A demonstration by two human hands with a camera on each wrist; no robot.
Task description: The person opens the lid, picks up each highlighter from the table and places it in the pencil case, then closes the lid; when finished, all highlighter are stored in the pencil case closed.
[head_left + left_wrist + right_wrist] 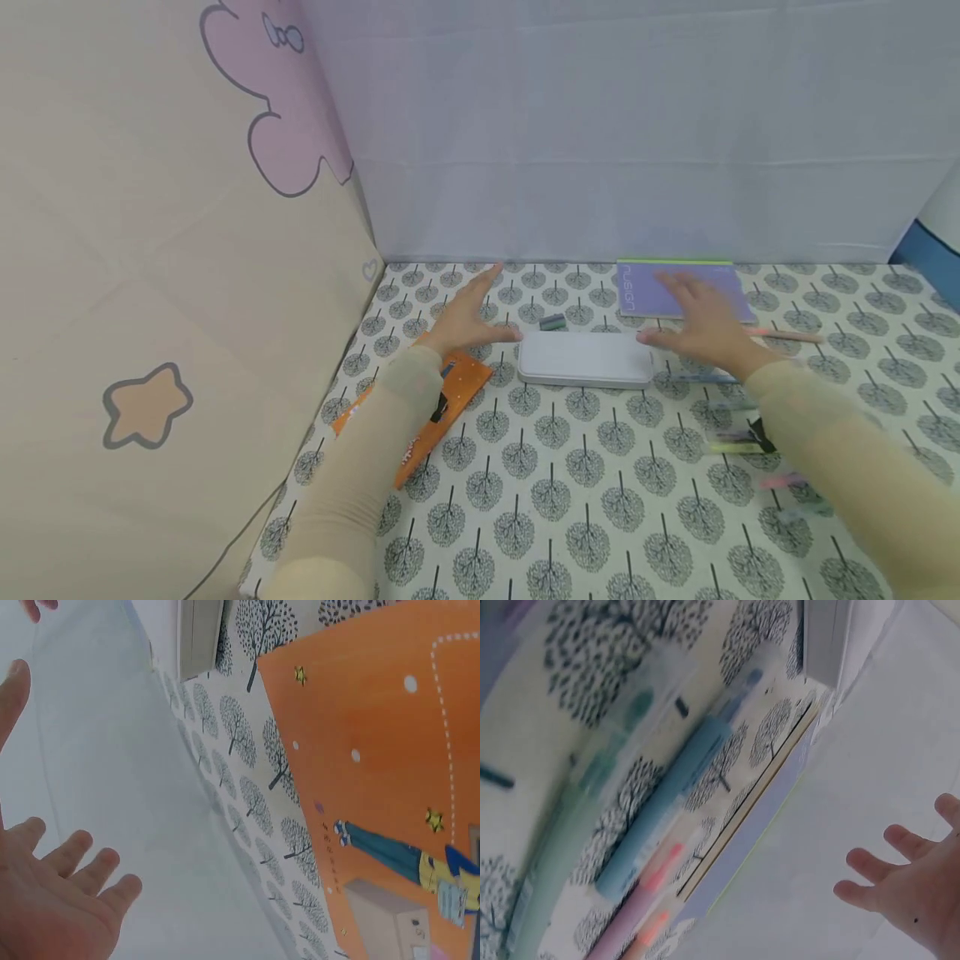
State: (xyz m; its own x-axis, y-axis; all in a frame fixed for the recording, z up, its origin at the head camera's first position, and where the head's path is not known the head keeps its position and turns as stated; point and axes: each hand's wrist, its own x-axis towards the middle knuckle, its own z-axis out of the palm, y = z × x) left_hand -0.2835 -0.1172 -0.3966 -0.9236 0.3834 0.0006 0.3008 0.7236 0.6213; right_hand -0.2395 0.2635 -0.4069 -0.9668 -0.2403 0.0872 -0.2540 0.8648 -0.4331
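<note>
A white, flat, rounded case [585,360] lies on the patterned cloth between my two hands, its lid down. My left hand [468,321] is held at its left end with fingers spread; the thumb tip is at the case's corner, and I cannot tell if it touches. At the opposite end my right hand [701,329], slightly blurred, is likewise spread, thumb near the right corner. Both wrist views show extended fingers holding nothing, the left hand [64,900] and the right hand [919,881]. Just behind the case is a small dark greenish block [552,322].
An orange illustrated booklet [457,396] lies partly under my left forearm. Toward the back wall is a purple notebook [637,292]. Several pens lie around my right arm, among them a blue pen [667,802] and a green pen [562,847]. Fabric walls [637,125] border the table.
</note>
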